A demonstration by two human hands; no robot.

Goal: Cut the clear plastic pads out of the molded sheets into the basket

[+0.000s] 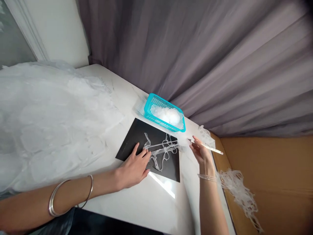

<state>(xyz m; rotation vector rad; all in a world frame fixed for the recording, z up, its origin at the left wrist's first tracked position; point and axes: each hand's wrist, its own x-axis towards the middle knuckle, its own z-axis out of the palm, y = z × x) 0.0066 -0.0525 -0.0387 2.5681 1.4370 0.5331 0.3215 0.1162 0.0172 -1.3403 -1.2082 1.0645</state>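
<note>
My left hand (134,166) lies on a black sheet (129,133), fingers spread and pressing at one end of some thin, see-through strips (162,151). These strips are looped and tangled, like cut-out leftovers of a clear film. They stretch across the sheet toward my right hand (200,153). That hand is closed around a slim white pen-like tool (213,149), whose dark tip points left; its exact kind I cannot make out. A whitish translucent piece (184,139) sits just past the tip, at the sheet's right edge. Whether my right fingers also pinch it is unclear.
Behind the sheet stands a turquoise basket (146,112) with white translucent pieces inside. A large heap of translucent film (53,120) covers the table's left. Lacy scraps (241,192) hang over a cardboard box (274,169) at right. A grey curtain (195,49) borders the white table (117,202).
</note>
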